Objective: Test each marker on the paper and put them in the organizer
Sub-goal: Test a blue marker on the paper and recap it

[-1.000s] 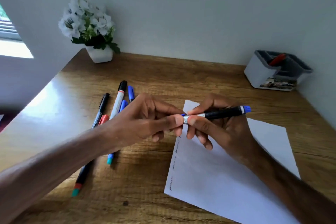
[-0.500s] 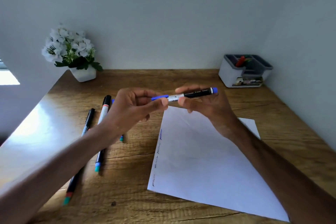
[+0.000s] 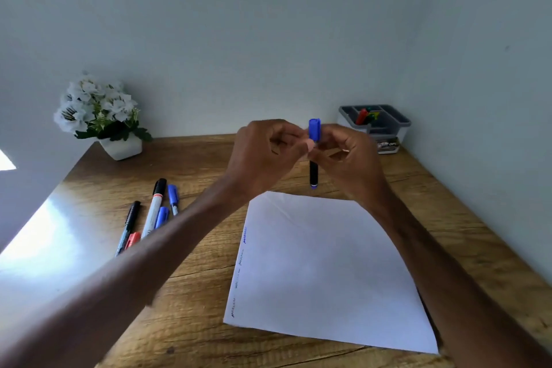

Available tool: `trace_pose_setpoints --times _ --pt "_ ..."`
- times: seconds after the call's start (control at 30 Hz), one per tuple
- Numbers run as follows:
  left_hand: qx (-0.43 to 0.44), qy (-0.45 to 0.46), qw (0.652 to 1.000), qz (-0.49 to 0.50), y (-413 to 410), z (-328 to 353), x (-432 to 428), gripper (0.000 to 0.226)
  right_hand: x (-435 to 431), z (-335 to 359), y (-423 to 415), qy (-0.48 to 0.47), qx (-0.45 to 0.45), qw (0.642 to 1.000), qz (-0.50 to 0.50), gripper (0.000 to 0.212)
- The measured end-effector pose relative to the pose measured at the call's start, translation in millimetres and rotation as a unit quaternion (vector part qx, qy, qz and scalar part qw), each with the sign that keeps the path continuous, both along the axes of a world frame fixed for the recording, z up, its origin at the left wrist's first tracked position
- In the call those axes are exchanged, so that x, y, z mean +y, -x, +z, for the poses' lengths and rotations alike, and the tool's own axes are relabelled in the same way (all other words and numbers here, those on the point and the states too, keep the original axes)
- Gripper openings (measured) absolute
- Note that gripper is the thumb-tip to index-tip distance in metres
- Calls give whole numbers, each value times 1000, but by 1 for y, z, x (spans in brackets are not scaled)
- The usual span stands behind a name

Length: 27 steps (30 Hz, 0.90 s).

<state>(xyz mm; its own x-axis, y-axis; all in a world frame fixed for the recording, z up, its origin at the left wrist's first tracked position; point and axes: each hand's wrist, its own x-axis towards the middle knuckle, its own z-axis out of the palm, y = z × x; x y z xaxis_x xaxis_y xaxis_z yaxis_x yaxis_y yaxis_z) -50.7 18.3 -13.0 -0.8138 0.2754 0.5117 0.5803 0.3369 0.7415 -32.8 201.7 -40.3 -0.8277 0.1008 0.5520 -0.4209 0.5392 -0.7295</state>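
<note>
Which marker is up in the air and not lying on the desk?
The black marker with the blue cap, held upright between both hands; the others lie flat on the desk.

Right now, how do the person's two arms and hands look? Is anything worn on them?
Both forearms are bare to the frame edge: no sleeves, watch, bracelets or gloves show. The left hand and right hand carry no visible rings. One pale fingernail shows between the hands. No markings are visible.
</note>
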Motion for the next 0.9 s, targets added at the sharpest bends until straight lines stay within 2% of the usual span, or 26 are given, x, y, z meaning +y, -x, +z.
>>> trace_pose_setpoints --times 0.07,0.13,0.23,0.37,0.47,0.7,0.9 --pt "-2 99 994 -42 8 -9 1 9 9 5 3 -10 5 999 -42 50" --pt "-16 222 967 -119 14 -22 2 11 18 12 6 13 19 998 -54 60" --pt "-25 313 933 -174 13 -40 6 20 30 28 14 28 59 995 -78 53" --pt "-12 328 931 -162 14 -46 12 26 52 57 30 -2 151 981 -121 35" --pt "-7 336 928 -160 14 -48 12 28 67 70 42 -28 176 973 -147 28" --pt "-26 324 932 -160 16 -50 11 29 84 42 61 -106 112 975 -160 23" --pt "-23 319 934 -160 15 -51 10 29 79 24 72 -154 24 970 -188 29"
